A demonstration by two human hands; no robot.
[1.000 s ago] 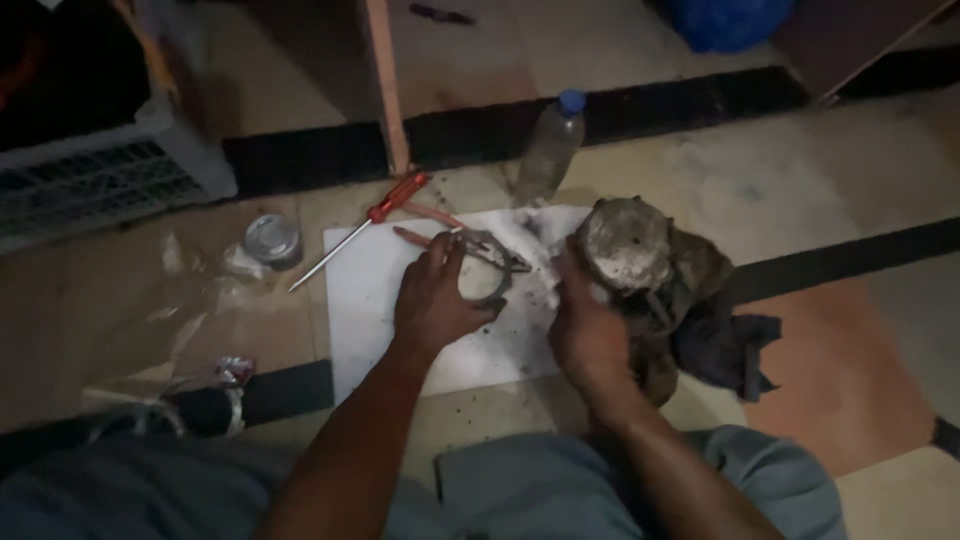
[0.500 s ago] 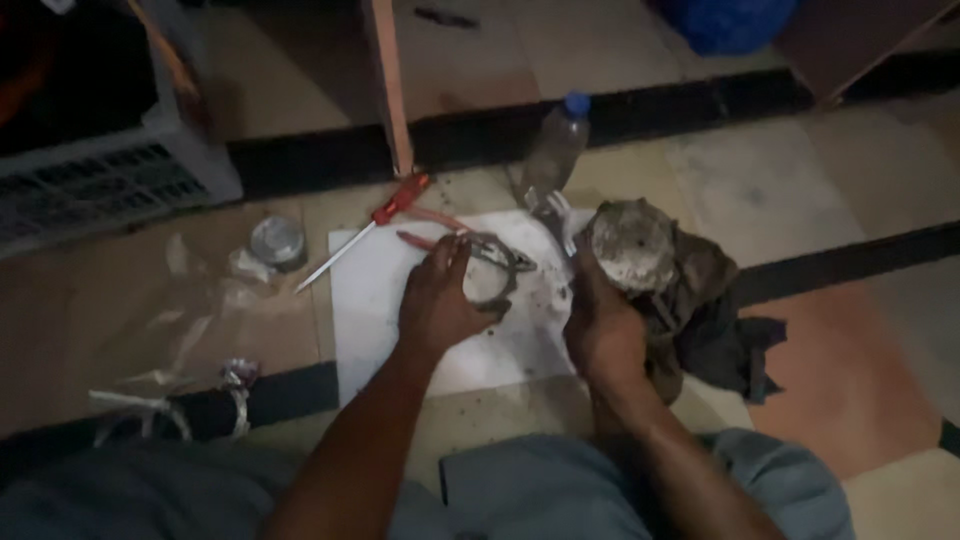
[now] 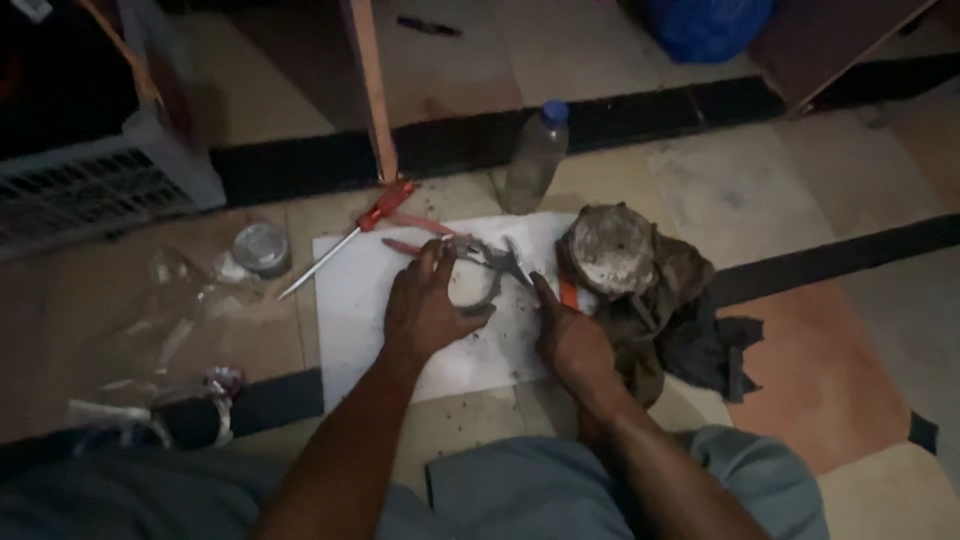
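My left hand (image 3: 428,312) lies on a white sheet (image 3: 350,330) on the floor, its fingers and thumb curled around a grey metal ring (image 3: 478,290). Pliers with red handles (image 3: 470,250) rest across the ring's far side. My right hand (image 3: 570,338) is just right of the ring, one finger stretched toward the pliers' jaws. A small orange piece (image 3: 568,292) shows beside that hand; whether it is held is unclear. Right of it, a dirty round metal part (image 3: 612,250) sits on a dark rag (image 3: 700,340).
A red-handled screwdriver (image 3: 385,205) lies at the sheet's far left corner. Behind stand a plastic bottle (image 3: 535,160) and a wooden leg (image 3: 368,90). A small round tin (image 3: 260,246), crumpled clear plastic (image 3: 180,320) and a grey crate (image 3: 100,185) are to the left. A blue bag (image 3: 705,25) is far back.
My right hand has dropped from the round metal part toward the sheet beside the ring. My left hand stays on the ring.
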